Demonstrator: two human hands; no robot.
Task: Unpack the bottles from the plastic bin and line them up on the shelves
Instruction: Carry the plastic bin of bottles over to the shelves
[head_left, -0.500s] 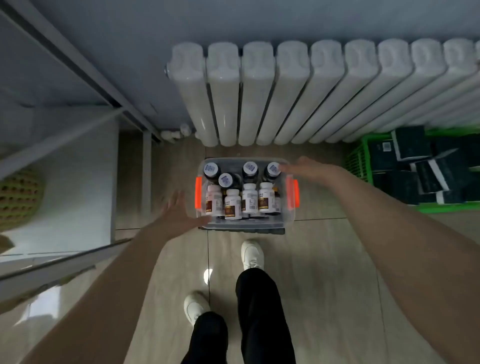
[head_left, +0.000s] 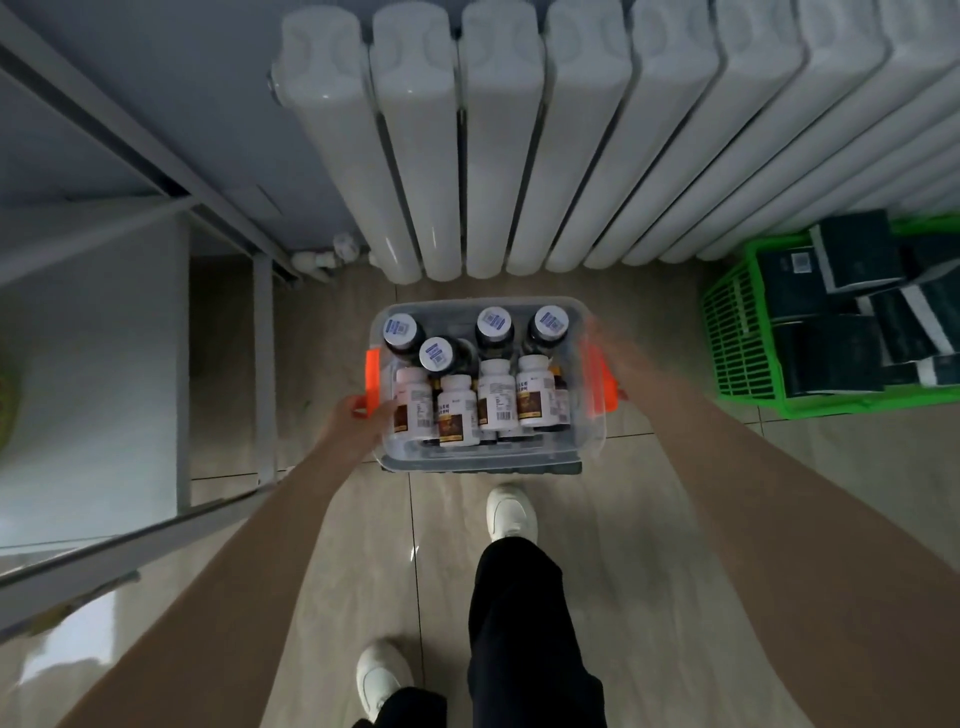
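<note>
A clear plastic bin (head_left: 483, 462) with orange side latches sits on the tiled floor in front of me. It holds several white bottles (head_left: 457, 410) with brown labels in the near row. Several dark bottles (head_left: 493, 325) with blue-labelled caps stand behind them. My left hand (head_left: 358, 415) grips the bin's left wall at the orange latch. My right hand (head_left: 615, 364) is against the right latch, and motion blur hides how its fingers lie. A grey metal shelf unit (head_left: 223, 228) stands to the left.
A white radiator (head_left: 498, 156) runs along the wall just behind the bin. A green crate (head_left: 737, 353) of dark boxes sits on the floor to the right. My white shoes (head_left: 511, 512) stand just behind the bin.
Both hands have come in onto the bin's sides. The left went from open beside the bin to gripping its left wall. The right dropped from the far right corner to the right latch.
</note>
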